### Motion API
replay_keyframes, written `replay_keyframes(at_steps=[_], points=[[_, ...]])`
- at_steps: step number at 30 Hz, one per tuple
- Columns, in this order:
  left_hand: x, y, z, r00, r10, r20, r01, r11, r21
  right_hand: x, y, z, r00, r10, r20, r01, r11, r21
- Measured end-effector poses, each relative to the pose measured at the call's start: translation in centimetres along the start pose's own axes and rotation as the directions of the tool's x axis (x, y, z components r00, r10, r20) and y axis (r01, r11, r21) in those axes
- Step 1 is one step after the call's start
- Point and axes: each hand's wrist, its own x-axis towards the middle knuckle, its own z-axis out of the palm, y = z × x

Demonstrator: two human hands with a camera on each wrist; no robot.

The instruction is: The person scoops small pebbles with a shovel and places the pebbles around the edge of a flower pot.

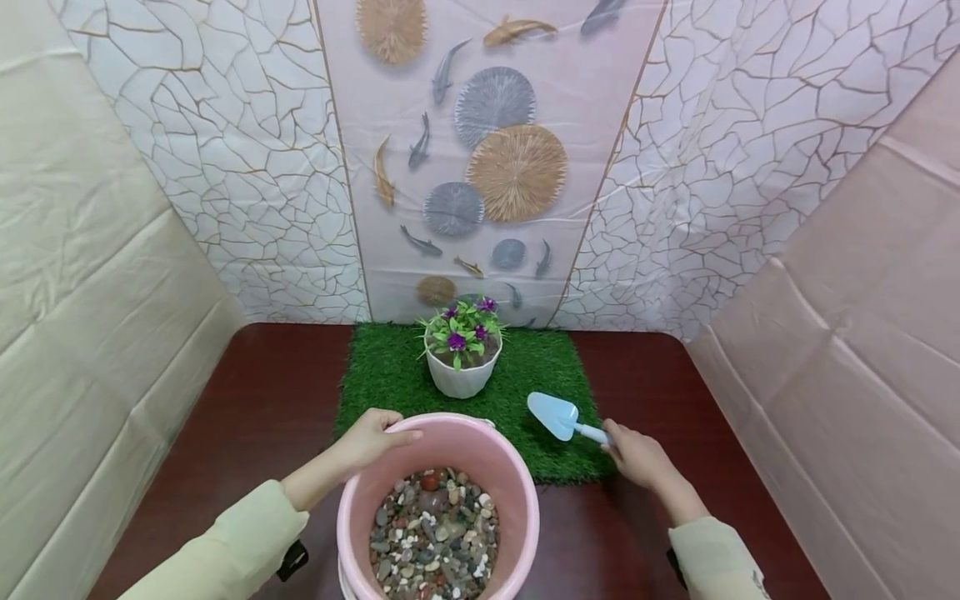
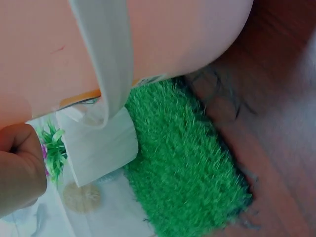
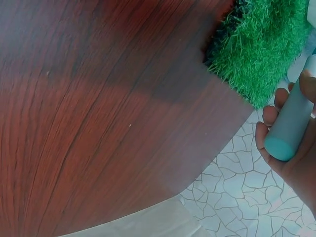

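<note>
Gripping the pink bucket (image 1: 483,460) at its upper-left rim with the left hand (image 1: 369,443) (thumb over the lip), and holding the light-blue trowel (image 1: 553,415) with the right hand (image 1: 642,457), fingers wrapped round the handle. Best to brace the rim firmly against tipping, hold the blade level and well clear of the flowerpot (image 1: 463,380); any dip among the pebbles (image 1: 435,533) probably better at a slant, without scraping the wall. Bucket smooth, round, plastic, nearest the person, just before the mat (image 1: 378,379); cannot tell if fully resting. Trowel over the mat's right side, blade bare, tapered. Pebbles rounded, mixed grey, white, reddish. Mat shaggy, artificial grass. Pot white, faceted, with purple flowers (image 1: 457,340). Desk (image 1: 281,400) dark red, wood-grained. Behind, wrinkled printed backdrop (image 1: 600,50).
</note>
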Motion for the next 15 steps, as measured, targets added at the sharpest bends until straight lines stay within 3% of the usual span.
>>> replay_keyframes(at_steps=[4, 7, 11, 15], points=[[-0.6, 0.0, 0.6, 0.996, -0.032, -0.087, 0.030, 0.999, -0.033, 0.0, 0.1, -0.1, 1.000, -0.004, -0.010, 0.004, 1.000, 0.002], [-1.2, 0.1, 1.3, 0.983, -0.081, -0.164, 0.066, 0.993, -0.096, 0.1, 0.2, 0.0, 1.000, 0.001, -0.003, -0.001, 1.000, 0.014], [-1.9, 0.3, 2.4, 0.953, -0.165, -0.256, 0.116, 0.973, -0.198, 0.2, 0.3, 0.1, 1.000, 0.000, 0.005, 0.000, 1.000, 0.010], [-2.6, 0.5, 3.4, 0.919, -0.209, -0.335, 0.134, 0.963, -0.235, 0.3, 0.3, 0.3, 1.000, -0.022, -0.005, 0.022, 1.000, -0.007]])
